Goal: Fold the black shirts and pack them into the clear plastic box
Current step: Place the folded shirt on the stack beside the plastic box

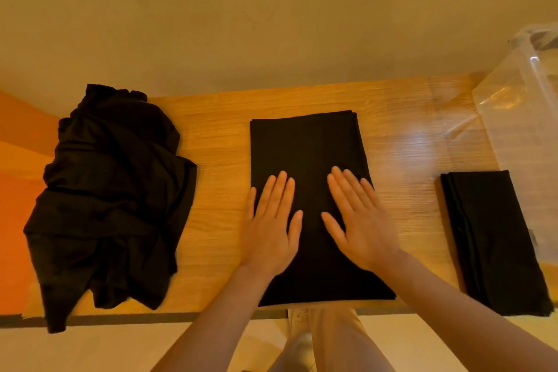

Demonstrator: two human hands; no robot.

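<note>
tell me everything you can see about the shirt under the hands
The middle shirt is black, soft-looking cloth, folded into a long flat rectangle with a faint lengthwise crease. It lies on the wooden table, its long side running from the near edge away from the person, stacked layers showing at the far corner. The left hand and right hand lie flat on its near half, fingers straight. It touches neither the crumpled pile nor the folded shirt at the right.

A wooden table (217,142) stands against a plain beige wall (241,9).
</note>
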